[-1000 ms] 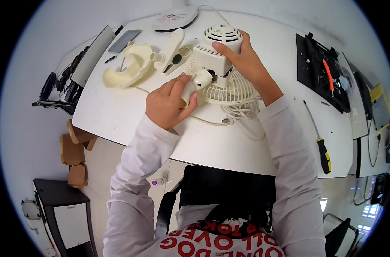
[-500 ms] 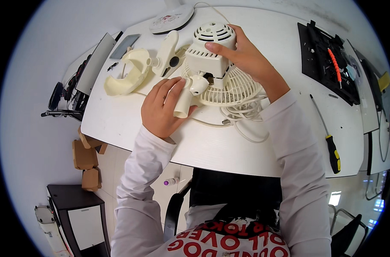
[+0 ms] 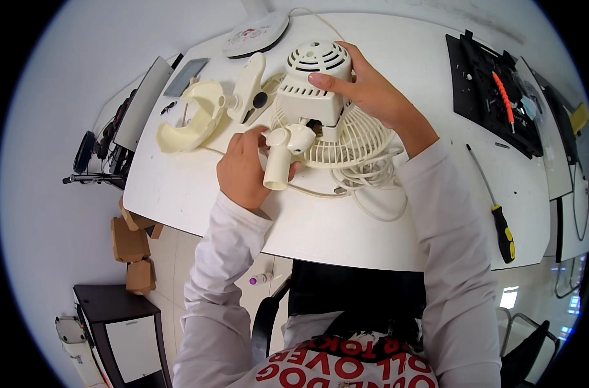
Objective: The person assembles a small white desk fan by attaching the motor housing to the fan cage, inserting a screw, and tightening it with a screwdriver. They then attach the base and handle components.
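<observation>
A cream electric fan stands face down on the table, its wire grille [image 3: 356, 139] underneath and its vented motor housing [image 3: 312, 94] on top. My right hand [image 3: 378, 94] grips the housing from the right, with the thumb lying across its near side. From the housing's near left side sticks out a jointed neck ending in a hollow tube [image 3: 279, 167]. My left hand [image 3: 241, 169] is closed around this neck from the left; its curled fingertips are partly hidden behind the joint, and the thumb tip shows right of the tube.
Left of the fan lie a cream clamp [image 3: 248, 90] and a curved cream shell [image 3: 204, 116]. A coiled white cord [image 3: 372, 174] sits beside the grille. To the right are a yellow-black screwdriver [image 3: 502, 233] and a black tool case [image 3: 495, 97] holding an orange-handled tool.
My left fingers have slid off the top of the neck to its left side, so the joint and tube show more. My right hand keeps its grip on the housing.
</observation>
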Tool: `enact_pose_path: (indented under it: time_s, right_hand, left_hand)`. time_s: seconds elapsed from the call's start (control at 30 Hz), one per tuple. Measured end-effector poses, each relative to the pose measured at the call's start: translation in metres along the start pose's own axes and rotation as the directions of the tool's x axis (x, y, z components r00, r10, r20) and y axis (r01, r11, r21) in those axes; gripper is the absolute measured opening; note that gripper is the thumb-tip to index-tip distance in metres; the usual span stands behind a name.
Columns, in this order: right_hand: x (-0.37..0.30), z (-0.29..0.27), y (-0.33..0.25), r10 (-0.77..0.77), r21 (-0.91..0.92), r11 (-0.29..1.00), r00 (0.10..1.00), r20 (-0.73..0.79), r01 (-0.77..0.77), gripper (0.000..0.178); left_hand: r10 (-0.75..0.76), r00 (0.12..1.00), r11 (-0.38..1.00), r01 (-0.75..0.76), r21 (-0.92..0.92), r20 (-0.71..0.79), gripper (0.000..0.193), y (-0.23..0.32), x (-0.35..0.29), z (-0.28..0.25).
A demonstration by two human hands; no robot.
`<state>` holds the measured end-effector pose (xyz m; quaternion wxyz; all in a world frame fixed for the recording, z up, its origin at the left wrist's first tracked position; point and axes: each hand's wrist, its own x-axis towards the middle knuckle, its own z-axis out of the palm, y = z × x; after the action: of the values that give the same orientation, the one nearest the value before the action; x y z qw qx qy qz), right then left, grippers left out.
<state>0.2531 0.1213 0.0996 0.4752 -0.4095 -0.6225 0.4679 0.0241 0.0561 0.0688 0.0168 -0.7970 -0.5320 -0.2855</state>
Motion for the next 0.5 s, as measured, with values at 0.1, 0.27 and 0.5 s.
enact_pose_path:
  time_s: [0.1,0.27,0.5]
  right_hand:
    - [0.002,0.002,0.003,-0.010,0.008,1.000,1.000,0.003,0.010,0.098]
    - [0.007,0.003,0.014,-0.041,-0.017,0.999,0.998,-0.046,0.041,0.102]
    - [0.005,0.003,0.010,0.003,-0.036,0.999,0.999,-0.032,-0.005,0.094]
  left_hand:
    - [0.097,0.963,0.989,-0.065,-0.135,0.252,0.064,-0.016,0.005,-0.006]
    - [0.096,0.755,0.545,0.505,-0.670,0.648,0.065,-0.055,0.024,-0.022]
    - [0.024,0.912,0.730,0.264,-0.631,0.410,0.046,-0.007,0.011,-0.023]
